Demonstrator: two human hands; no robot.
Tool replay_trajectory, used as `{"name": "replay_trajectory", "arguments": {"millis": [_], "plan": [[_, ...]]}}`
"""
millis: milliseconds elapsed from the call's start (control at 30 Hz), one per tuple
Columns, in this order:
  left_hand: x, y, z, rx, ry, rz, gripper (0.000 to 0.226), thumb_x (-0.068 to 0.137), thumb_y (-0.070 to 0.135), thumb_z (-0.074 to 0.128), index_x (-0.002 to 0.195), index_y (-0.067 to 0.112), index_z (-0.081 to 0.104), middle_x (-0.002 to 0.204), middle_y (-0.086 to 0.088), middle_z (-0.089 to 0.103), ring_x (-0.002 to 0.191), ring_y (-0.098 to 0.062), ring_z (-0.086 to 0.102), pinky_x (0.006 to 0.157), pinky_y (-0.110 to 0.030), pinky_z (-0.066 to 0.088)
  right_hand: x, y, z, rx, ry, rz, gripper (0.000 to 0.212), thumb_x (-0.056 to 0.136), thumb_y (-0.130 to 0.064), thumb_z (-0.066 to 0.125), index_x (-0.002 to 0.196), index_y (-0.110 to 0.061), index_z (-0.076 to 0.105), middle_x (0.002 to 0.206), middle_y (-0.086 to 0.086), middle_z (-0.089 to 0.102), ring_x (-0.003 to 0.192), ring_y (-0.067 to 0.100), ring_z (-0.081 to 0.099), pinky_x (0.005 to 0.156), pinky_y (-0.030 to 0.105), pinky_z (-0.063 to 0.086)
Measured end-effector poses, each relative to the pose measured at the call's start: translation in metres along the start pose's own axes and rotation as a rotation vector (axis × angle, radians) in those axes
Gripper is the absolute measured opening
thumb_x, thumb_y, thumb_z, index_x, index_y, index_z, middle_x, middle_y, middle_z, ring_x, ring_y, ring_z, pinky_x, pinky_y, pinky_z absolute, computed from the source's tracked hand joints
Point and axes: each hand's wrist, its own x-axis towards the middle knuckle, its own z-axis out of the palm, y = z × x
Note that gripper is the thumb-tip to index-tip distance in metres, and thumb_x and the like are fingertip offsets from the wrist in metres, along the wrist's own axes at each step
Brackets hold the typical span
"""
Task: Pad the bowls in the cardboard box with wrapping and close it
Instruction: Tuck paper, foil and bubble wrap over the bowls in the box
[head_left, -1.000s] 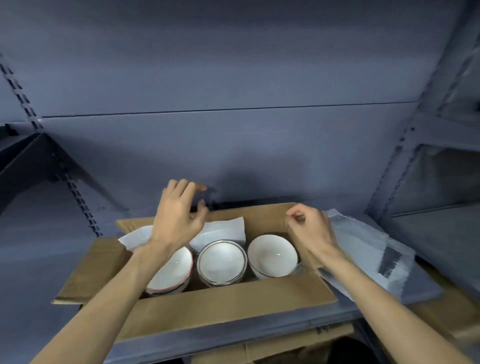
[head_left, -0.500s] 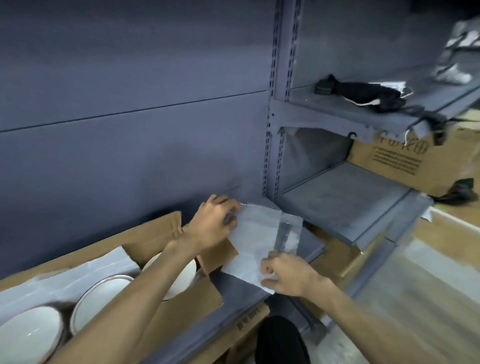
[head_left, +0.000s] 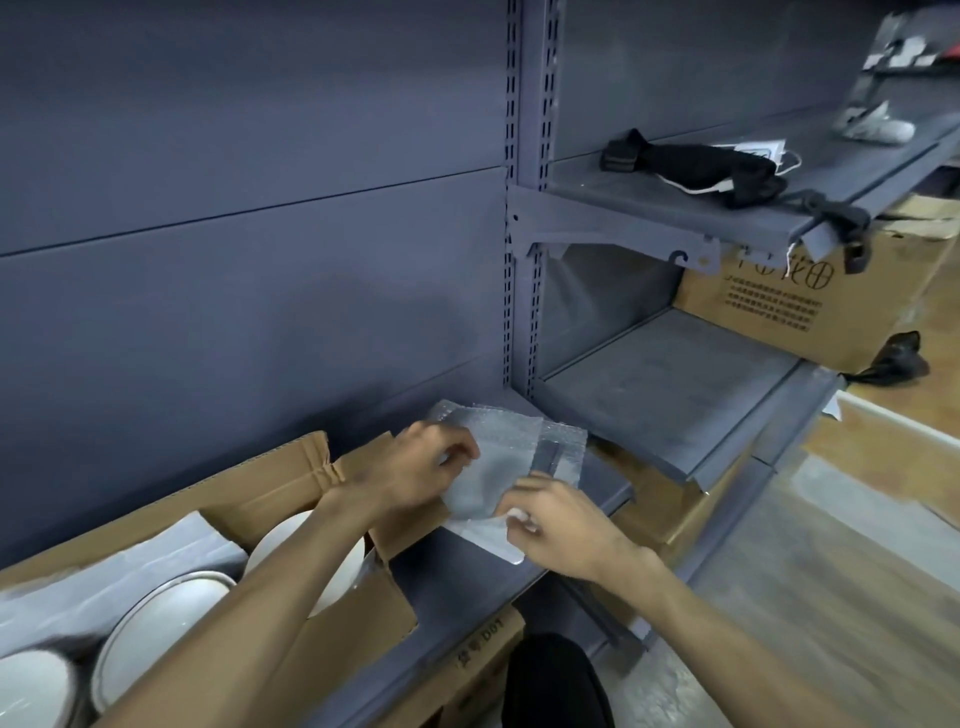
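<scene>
Both hands on the bubble wrap, head view
Left hand (head_left: 426, 470) pinches the far-left edge of the bubble wrap sheet (head_left: 506, 467), fingers curled; right hand (head_left: 558, 525) pinches its near edge. Sheet lies on the grey shelf (head_left: 457, 587) just right of the open cardboard box (head_left: 280, 478), overlapping the box's right flap. Three white bowls (head_left: 156, 618) sit in a row inside the box, white wrapping (head_left: 130, 566) tucked behind them against the back wall, flaps open. Left forearm crosses over the rightmost bowl

A black strap (head_left: 696, 169) lies on the grey shelf (head_left: 831, 171) above a printed carton (head_left: 789, 306).
</scene>
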Motion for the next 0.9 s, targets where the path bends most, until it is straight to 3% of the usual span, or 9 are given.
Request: {"name": "replay_trajectory", "arguments": {"millis": [167, 267, 300, 400, 533, 600, 667, 767, 900], "plan": [[-0.014, 0.008, -0.018, -0.237, -0.023, 0.009, 0.029, 0.091, 0.066, 0.059, 0.1, 0.042, 0.071, 0.099, 0.034, 0.068, 0.098, 0.013, 0.061, 0.08, -0.005, 0.042, 0.014, -0.004, -0.032, 0.396, 0.348, 0.08, 0.014, 0.09, -0.008, 0.064, 0.091, -0.021, 0.071, 0.089, -0.013, 0.063, 0.086, 0.009, 0.06, 0.075, 0.026, 0.047], [-0.015, 0.006, -0.026, -0.135, -0.028, 0.04, 0.01, 0.087, 0.049, 0.075, 0.087, 0.045, 0.066, 0.084, 0.023, 0.067, 0.084, -0.001, 0.062, 0.078, -0.027, 0.051, 0.025, -0.01, -0.046, 0.485, 0.554, 0.036, 0.019, 0.093, -0.003, 0.065, 0.101, -0.019, 0.073, 0.098, -0.011, 0.068, 0.095, 0.013, 0.066, 0.081, 0.03, 0.052], [-0.014, 0.005, -0.027, -0.11, 0.032, 0.053, 0.017, 0.089, 0.037, 0.076, 0.08, 0.041, 0.062, 0.075, 0.023, 0.063, 0.076, -0.004, 0.059, 0.073, -0.031, 0.05, 0.028, -0.012, -0.048, 0.515, 0.599, 0.026, 0.021, 0.094, -0.006, 0.065, 0.107, -0.021, 0.072, 0.102, -0.011, 0.069, 0.099, 0.015, 0.066, 0.084, 0.03, 0.052], [-0.019, 0.006, -0.039, -0.15, 0.273, 0.019, 0.024, 0.094, 0.029, 0.072, 0.077, 0.027, 0.055, 0.067, 0.015, 0.059, 0.068, -0.011, 0.053, 0.065, -0.032, 0.044, 0.032, -0.016, -0.046, 0.693, 0.756, 0.055, 0.038, 0.091, -0.012, 0.057, 0.126, -0.023, 0.062, 0.108, -0.003, 0.064, 0.1, 0.021, 0.061, 0.089, 0.025, 0.049], [-0.033, 0.002, -0.075, -0.328, 0.443, -0.068, 0.013, 0.094, 0.029, 0.073, 0.084, 0.021, 0.069, 0.077, 0.005, 0.07, 0.073, -0.016, 0.066, 0.068, -0.031, 0.052, 0.025, -0.016, -0.018, 0.696, 0.898, 0.288, 0.041, 0.085, -0.003, 0.047, 0.116, -0.029, 0.055, 0.103, -0.007, 0.056, 0.093, 0.016, 0.057, 0.083, 0.021, 0.045], [-0.043, -0.001, -0.094, -0.373, 0.477, -0.089, 0.008, 0.094, 0.027, 0.073, 0.092, 0.02, 0.073, 0.084, 0.003, 0.074, 0.08, -0.018, 0.071, 0.071, -0.035, 0.057, 0.02, -0.008, 0.001, 0.547, 0.734, 0.413, 0.031, 0.088, -0.004, 0.053, 0.104, -0.03, 0.056, 0.099, -0.009, 0.057, 0.09, 0.011, 0.058, 0.08, 0.027, 0.047], [-0.052, -0.004, -0.108, -0.373, 0.527, -0.095, 0.008, 0.095, 0.025, 0.072, 0.099, 0.018, 0.073, 0.092, 0.003, 0.075, 0.087, -0.018, 0.072, 0.075, -0.037, 0.059, 0.016, 0.001, 0.021, 0.291, 0.326, 0.454, 0.016, 0.091, -0.017, 0.065, 0.104, -0.027, 0.063, 0.103, -0.006, 0.062, 0.089, 0.011, 0.062, 0.082, 0.036, 0.053], [-0.065, -0.009, -0.118, -0.336, 0.573, -0.124, 0.01, 0.095, 0.021, 0.072, 0.103, 0.015, 0.073, 0.099, 0.002, 0.075, 0.091, -0.015, 0.07, 0.078, -0.035, 0.058, 0.012, 0.001, 0.047, -0.103, -0.189, 0.338, 0.04, 0.089, -0.049, 0.063, 0.124, -0.03, 0.064, 0.128, -0.003, 0.054, 0.12, 0.02, 0.055, 0.102, 0.041, 0.047], [-0.078, -0.018, -0.119, -0.274, 0.583, -0.167, 0.006, 0.094, 0.02, 0.073, 0.094, 0.014, 0.071, 0.09, 0.001, 0.071, 0.082, -0.019, 0.066, 0.067, -0.032, 0.054, 0.009, -0.006, 0.066, -0.286, -0.175, 0.15, 0.049, 0.092, -0.054, 0.058, 0.135, -0.031, 0.059, 0.127, -0.001, 0.047, 0.126, 0.023, 0.045, 0.107, 0.043, 0.039]]}}
